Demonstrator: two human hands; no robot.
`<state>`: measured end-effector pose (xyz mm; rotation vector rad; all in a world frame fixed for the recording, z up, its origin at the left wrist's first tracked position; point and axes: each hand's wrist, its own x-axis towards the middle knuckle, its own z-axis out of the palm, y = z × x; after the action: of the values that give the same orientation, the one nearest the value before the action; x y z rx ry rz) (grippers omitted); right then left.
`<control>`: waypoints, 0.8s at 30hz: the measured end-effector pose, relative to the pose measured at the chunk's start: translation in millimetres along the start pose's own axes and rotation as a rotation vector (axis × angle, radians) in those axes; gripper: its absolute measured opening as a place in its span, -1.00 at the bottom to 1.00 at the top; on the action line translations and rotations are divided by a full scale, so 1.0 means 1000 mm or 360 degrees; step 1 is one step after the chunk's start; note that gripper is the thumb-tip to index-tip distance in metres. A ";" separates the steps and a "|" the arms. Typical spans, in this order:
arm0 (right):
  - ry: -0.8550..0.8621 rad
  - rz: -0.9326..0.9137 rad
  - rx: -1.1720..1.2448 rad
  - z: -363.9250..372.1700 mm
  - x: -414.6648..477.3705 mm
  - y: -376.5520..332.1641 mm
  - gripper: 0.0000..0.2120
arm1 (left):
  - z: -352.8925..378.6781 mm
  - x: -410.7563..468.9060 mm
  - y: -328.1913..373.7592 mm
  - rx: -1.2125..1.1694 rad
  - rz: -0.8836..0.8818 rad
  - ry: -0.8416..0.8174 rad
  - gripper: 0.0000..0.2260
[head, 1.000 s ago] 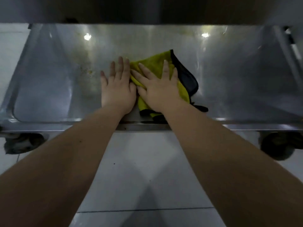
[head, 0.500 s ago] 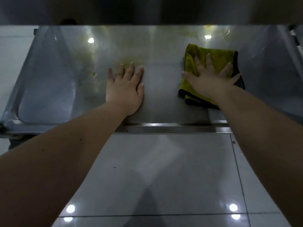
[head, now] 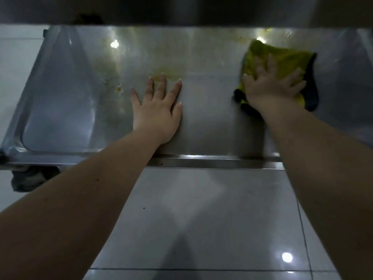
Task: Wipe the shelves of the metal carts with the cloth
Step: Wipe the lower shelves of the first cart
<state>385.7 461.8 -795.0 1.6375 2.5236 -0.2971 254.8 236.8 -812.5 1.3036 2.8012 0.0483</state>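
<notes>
The cloth lay on the low metal shelf of the cart, far over on the right side and near the back. It was yellow, with a dark side that showed at its right edge and by the wrist. The right hand lay flat on top of it with the fingers spread wide. It pressed down on the cloth and did not curl round it. The left hand was well apart from it, near the middle of the shelf. It lay flat on the bare metal with straight fingers and held nothing. It looked like it was there to lean on.

The cloth looked soft, thin and light. It would likely bunch up and fold if it was pushed from one edge. So a flat palm on the middle of it, with the fingers wide, seemed the best way to move it. The shiny metal looked smooth, so the cloth should slide with ease.

Yellow-brown marks and small crumbs sat on the left part of the shelf. That part did not look clean yet. A dark wheel showed under the left corner. The tiled floor lay below, and another shelf hung dark above.
</notes>
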 end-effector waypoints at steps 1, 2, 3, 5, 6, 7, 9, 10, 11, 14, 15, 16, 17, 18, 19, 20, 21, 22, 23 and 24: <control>-0.0011 -0.0137 0.0020 0.002 -0.006 -0.025 -0.43 | 0.000 0.000 0.000 0.0003 0.0003 0.0002 -0.47; -0.0043 -0.0296 0.0028 0.005 -0.013 -0.052 -0.44 | 0.000 0.000 0.000 0.0004 -0.0002 0.0007 -0.46; -0.0081 -0.0464 0.0011 0.009 -0.023 -0.078 -0.45 | 0.001 0.000 -0.001 0.0003 -0.0016 0.0014 -0.45; -0.0128 -0.0765 -0.0064 0.015 -0.043 -0.119 -0.47 | 0.001 0.000 -0.004 0.0008 -0.0052 0.0013 -0.41; -0.0135 -0.0852 -0.0084 0.018 -0.048 -0.129 -0.48 | 0.002 0.000 -0.006 0.0007 -0.0062 0.0006 -0.40; -0.0128 -0.0892 -0.0081 0.019 -0.048 -0.131 -0.49 | 0.002 0.001 -0.007 -0.0009 -0.0062 0.0002 -0.40; -0.0059 -0.0900 -0.0014 0.015 -0.038 -0.113 -0.50 | 0.001 0.001 -0.008 -0.0071 -0.0054 -0.0001 -0.42; -0.0009 -0.0868 0.0017 0.013 -0.027 -0.097 -0.50 | 0.001 0.002 -0.009 -0.0088 -0.0047 -0.0002 -0.42; 0.0027 -0.0793 0.0035 0.009 -0.015 -0.076 -0.50 | 0.002 0.002 -0.008 -0.0096 -0.0042 -0.0004 -0.42; 0.0072 -0.0333 0.0040 -0.003 0.021 0.010 -0.49 | 0.003 0.001 -0.004 -0.0087 -0.0036 0.0002 -0.41; 0.0074 -0.0184 0.0050 -0.007 0.025 0.035 -0.48 | 0.004 0.001 -0.002 -0.0073 -0.0039 0.0004 -0.40; 0.0070 -0.0082 0.0058 -0.009 0.024 0.053 -0.47 | 0.004 0.001 0.000 -0.0058 -0.0043 0.0008 -0.40; 0.0069 -0.0033 0.0059 -0.009 0.021 0.061 -0.46 | 0.004 0.001 0.001 -0.0043 -0.0046 0.0013 -0.40; 0.0074 -0.0018 0.0054 -0.008 0.013 0.059 -0.46 | 0.003 0.002 0.002 -0.0030 -0.0045 0.0012 -0.40; 0.0078 -0.0030 0.0041 -0.006 0.004 0.051 -0.46 | 0.003 0.002 0.003 -0.0023 -0.0041 0.0006 -0.40; 0.0076 -0.0082 0.0018 -0.003 -0.009 0.037 -0.47 | 0.003 0.002 0.004 -0.0019 -0.0034 0.0000 -0.41; 0.0067 -0.0179 -0.0010 0.001 -0.024 0.021 -0.47 | 0.003 0.002 0.003 -0.0016 -0.0025 -0.0005 -0.42; 0.0059 -0.0313 -0.0033 0.007 -0.042 0.003 -0.47 | 0.002 0.003 0.001 -0.0026 -0.0018 -0.0010 -0.44; 0.0052 -0.0456 -0.0045 0.014 -0.064 -0.015 -0.47 | 0.001 0.003 -0.001 -0.0066 -0.0015 -0.0017 -0.45; 0.0049 -0.0591 -0.0054 0.021 -0.086 -0.031 -0.47 | 0.000 0.004 -0.003 -0.0151 -0.0011 -0.0019 -0.46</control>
<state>392.3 368.3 -795.0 1.1603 2.8287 -0.2608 250.3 237.8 -812.4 1.2686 2.7563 0.1701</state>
